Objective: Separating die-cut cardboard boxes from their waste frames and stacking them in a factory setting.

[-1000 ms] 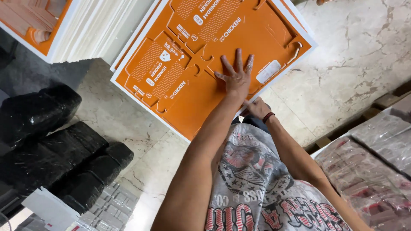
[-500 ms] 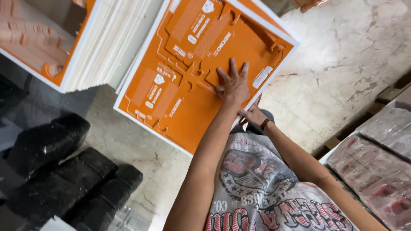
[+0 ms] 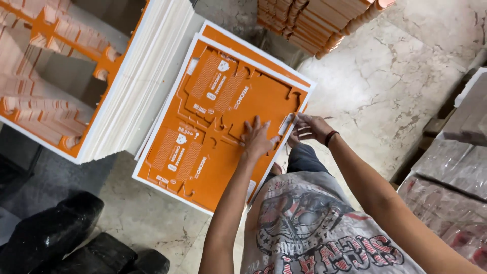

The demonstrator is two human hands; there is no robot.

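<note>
On the stack of orange die-cut cardboard sheets (image 3: 213,116) in front of me, my left hand (image 3: 257,139) lies flat, palm down, fingers spread wide and pressing the top sheet near its right edge. My right hand (image 3: 307,128) is at that same edge, fingers loosely curled and pinching the sheet's rim beside a pale cut-out tab; a dark band sits on that wrist. The top sheet is bright orange with a white border, printed with small white panels and cut through with curved slots and notches that outline flat box blanks. It rests on the marble floor (image 3: 401,76), tilted across my view, with more white-edged sheets beneath it. To its left stands a taller stack of white-edged sheets (image 3: 137,86), touching or just beside mine. Black bundles (image 3: 56,233) lie lower left, and wrapped packs (image 3: 451,177) sit at right.
</note>
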